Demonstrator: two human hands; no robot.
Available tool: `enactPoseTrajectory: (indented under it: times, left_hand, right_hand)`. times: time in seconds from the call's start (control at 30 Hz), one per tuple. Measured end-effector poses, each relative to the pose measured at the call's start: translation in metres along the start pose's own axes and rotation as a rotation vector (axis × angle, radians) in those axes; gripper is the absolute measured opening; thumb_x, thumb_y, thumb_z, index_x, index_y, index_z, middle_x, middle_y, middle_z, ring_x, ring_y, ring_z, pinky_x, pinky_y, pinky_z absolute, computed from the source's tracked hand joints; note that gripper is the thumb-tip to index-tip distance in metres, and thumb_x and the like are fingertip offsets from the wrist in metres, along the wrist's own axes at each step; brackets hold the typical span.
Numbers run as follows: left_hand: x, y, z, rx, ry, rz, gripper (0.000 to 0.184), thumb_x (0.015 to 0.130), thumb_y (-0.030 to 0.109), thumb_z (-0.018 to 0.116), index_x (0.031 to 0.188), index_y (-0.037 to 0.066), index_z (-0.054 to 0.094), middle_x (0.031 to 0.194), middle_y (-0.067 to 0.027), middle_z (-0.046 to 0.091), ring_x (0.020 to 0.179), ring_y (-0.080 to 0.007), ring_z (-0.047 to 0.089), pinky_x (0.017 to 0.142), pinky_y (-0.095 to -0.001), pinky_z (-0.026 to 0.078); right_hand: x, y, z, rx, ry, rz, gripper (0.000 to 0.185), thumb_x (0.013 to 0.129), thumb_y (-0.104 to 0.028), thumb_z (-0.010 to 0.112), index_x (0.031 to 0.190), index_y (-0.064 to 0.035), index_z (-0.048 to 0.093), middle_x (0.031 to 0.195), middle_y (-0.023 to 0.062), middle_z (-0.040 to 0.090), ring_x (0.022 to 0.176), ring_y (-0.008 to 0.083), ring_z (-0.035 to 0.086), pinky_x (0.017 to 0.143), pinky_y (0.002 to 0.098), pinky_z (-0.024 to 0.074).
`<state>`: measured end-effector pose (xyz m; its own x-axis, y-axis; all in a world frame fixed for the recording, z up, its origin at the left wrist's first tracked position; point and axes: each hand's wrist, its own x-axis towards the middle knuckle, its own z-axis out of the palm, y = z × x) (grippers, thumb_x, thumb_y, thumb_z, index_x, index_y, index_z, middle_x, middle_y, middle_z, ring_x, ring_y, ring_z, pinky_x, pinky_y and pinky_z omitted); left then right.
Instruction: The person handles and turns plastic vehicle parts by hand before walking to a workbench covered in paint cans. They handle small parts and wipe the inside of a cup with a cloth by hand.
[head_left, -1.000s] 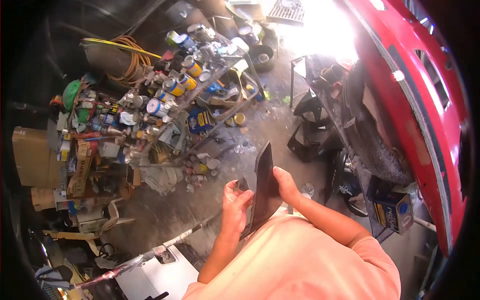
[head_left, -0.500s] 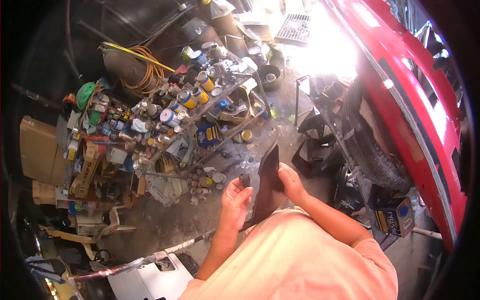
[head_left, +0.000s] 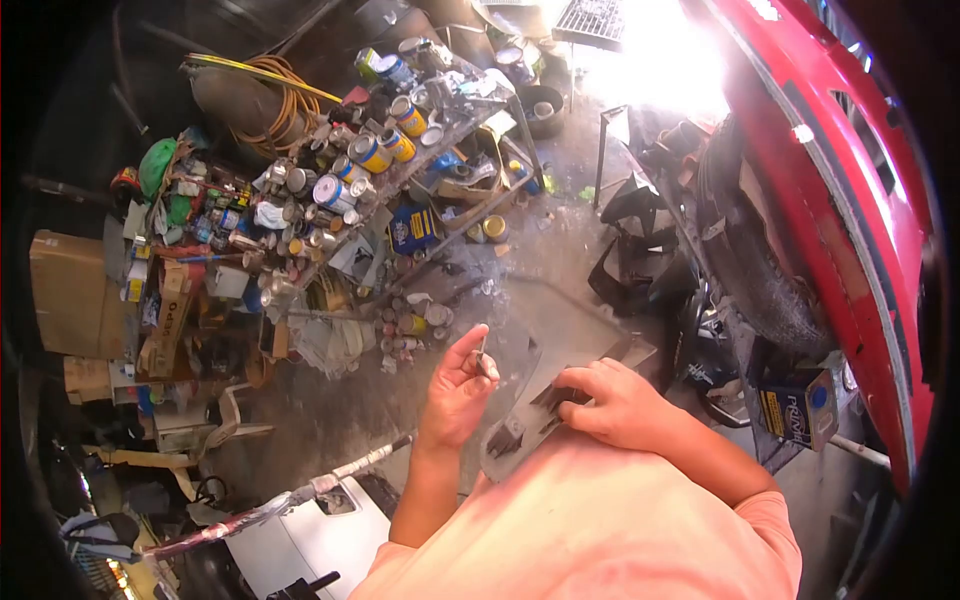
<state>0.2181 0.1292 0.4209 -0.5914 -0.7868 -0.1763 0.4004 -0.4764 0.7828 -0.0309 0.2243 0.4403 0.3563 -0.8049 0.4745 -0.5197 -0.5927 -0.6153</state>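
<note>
My left hand (head_left: 458,392) is raised with its fingertips pinched on a small thin piece (head_left: 482,352), seen nearly edge-on; its kind I cannot make out. To the right, my right hand (head_left: 615,402) grips a long, thin panel (head_left: 515,425) held close against my shirt. The panel's face looks grey and shiny under the light, with dark patches by the fingers and near its lower left end. My left hand is beside the panel, apart from it. The right fingertips are partly hidden where they curl over it.
A cluttered bench with paint cans (head_left: 333,192) stands at left, cardboard boxes (head_left: 75,290) beyond it. On the right are a large red car panel (head_left: 850,200), a tire (head_left: 770,270) and a primer can (head_left: 797,410). A white panel (head_left: 310,545) lies below left.
The panel has turned from upright and dark to a flatter pose showing a shiny face. My right hand has moved down onto it. My left hand has turned, tilting the small piece edge-on.
</note>
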Motion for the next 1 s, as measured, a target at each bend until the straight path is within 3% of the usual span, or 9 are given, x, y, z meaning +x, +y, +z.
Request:
enactPoseTrajectory:
  times: [0.2, 0.4, 0.5, 0.6, 0.7, 0.77, 0.83, 0.9, 1.0]
  left_hand:
    - [-0.007, 0.006, 0.000, 0.003, -0.135, 0.112, 0.066, 0.084, 0.004, 0.071, 0.143, 0.004, 0.042, 0.089, -0.0042, 0.062, 0.089, -0.0147, 0.059, 0.078, -0.0252, 0.045]
    - [-0.016, 0.007, 0.000, 0.092, -0.154, 0.154, 0.045, 0.075, -0.001, 0.076, 0.115, 0.009, 0.058, 0.078, -0.0032, 0.063, 0.081, -0.0158, 0.053, 0.075, -0.0288, 0.039]
    - [-0.018, 0.014, 0.006, 0.099, -0.287, 0.135, 0.019, 0.088, 0.001, 0.066, 0.105, 0.004, 0.059, 0.090, -0.0086, 0.062, 0.089, -0.0192, 0.062, 0.082, -0.0303, 0.048]
    - [-0.020, 0.018, 0.015, 0.047, -0.360, 0.127, 0.015, 0.091, 0.002, 0.064, 0.105, 0.003, 0.060, 0.093, -0.0093, 0.062, 0.091, -0.0196, 0.063, 0.087, -0.0326, 0.049]
    - [-0.025, 0.028, 0.028, 0.047, -0.267, 0.019, 0.010, 0.092, 0.006, 0.065, 0.100, 0.002, 0.062, 0.095, -0.0085, 0.063, 0.093, -0.0190, 0.062, 0.088, -0.0328, 0.048]
    - [-0.024, 0.034, 0.034, 0.111, -0.242, 0.026, 0.010, 0.091, 0.008, 0.068, 0.097, 0.002, 0.063, 0.095, -0.0068, 0.062, 0.092, -0.0163, 0.062, 0.083, -0.0298, 0.048]
    - [-0.019, 0.030, 0.041, 0.171, -0.196, 0.090, 0.010, 0.090, 0.009, 0.069, 0.094, 0.004, 0.062, 0.092, -0.0069, 0.061, 0.089, -0.0155, 0.061, 0.074, -0.0291, 0.048]
    - [-0.017, 0.030, 0.048, 0.067, -0.117, -0.056, 0.012, 0.087, 0.007, 0.072, 0.096, 0.004, 0.064, 0.094, -0.0036, 0.065, 0.089, -0.0105, 0.062, 0.078, -0.0258, 0.049]
    - [-0.013, 0.041, 0.066, -0.024, -0.033, -0.208, 0.014, 0.085, 0.002, 0.071, 0.097, 0.004, 0.065, 0.093, -0.0020, 0.068, 0.086, -0.0085, 0.063, 0.082, -0.0246, 0.050]
  right_hand:
    - [0.000, -0.020, -0.012, -0.264, 0.067, -0.173, 0.017, 0.064, -0.012, 0.067, 0.078, -0.0140, 0.059, 0.112, 0.0060, 0.061, 0.076, 0.0189, 0.055, 0.067, 0.0337, 0.0469]
    - [-0.001, -0.021, -0.010, -0.274, 0.240, -0.275, 0.026, 0.058, -0.005, 0.071, 0.080, -0.0137, 0.060, 0.109, 0.0055, 0.060, 0.076, 0.0191, 0.054, 0.066, 0.0334, 0.0484]
    - [-0.004, -0.014, -0.009, -0.203, 0.263, -0.276, 0.027, 0.059, -0.003, 0.070, 0.083, -0.0126, 0.061, 0.110, 0.0088, 0.058, 0.076, 0.0213, 0.054, 0.068, 0.0355, 0.0495]
    - [-0.012, -0.010, -0.008, -0.080, 0.209, -0.248, 0.031, 0.060, 0.000, 0.069, 0.089, -0.0093, 0.063, 0.114, 0.0143, 0.054, 0.076, 0.0238, 0.055, 0.068, 0.0383, 0.0496]
    - [-0.023, -0.008, -0.001, 0.082, 0.234, -0.173, 0.031, 0.061, 0.001, 0.069, 0.090, -0.0074, 0.063, 0.116, 0.0169, 0.052, 0.077, 0.0246, 0.056, 0.069, 0.0391, 0.0491]
    - [-0.039, -0.004, 0.008, 0.228, 0.284, -0.034, 0.025, 0.064, 0.008, 0.060, 0.087, -0.0034, 0.060, 0.116, 0.0205, 0.051, 0.079, 0.0248, 0.057, 0.071, 0.0372, 0.0486]
    - [-0.056, -0.002, 0.013, 0.742, 0.382, 0.432, 0.021, 0.071, 0.007, 0.061, 0.088, -0.0032, 0.057, 0.116, 0.0185, 0.049, 0.082, 0.0231, 0.057, 0.073, 0.0351, 0.0491]
    - [-0.047, -0.008, 0.009, 1.188, 0.607, 0.819, 0.018, 0.079, 0.003, 0.065, 0.091, -0.0039, 0.054, 0.116, 0.0160, 0.048, 0.087, 0.0215, 0.056, 0.077, 0.0332, 0.0495]
    - [-0.035, -0.003, 0.014, 0.546, 0.405, 0.481, 0.026, 0.091, -0.023, 0.061, 0.104, -0.0015, 0.053, 0.111, 0.0144, 0.050, 0.095, 0.0210, 0.053, 0.082, 0.0340, 0.0462]
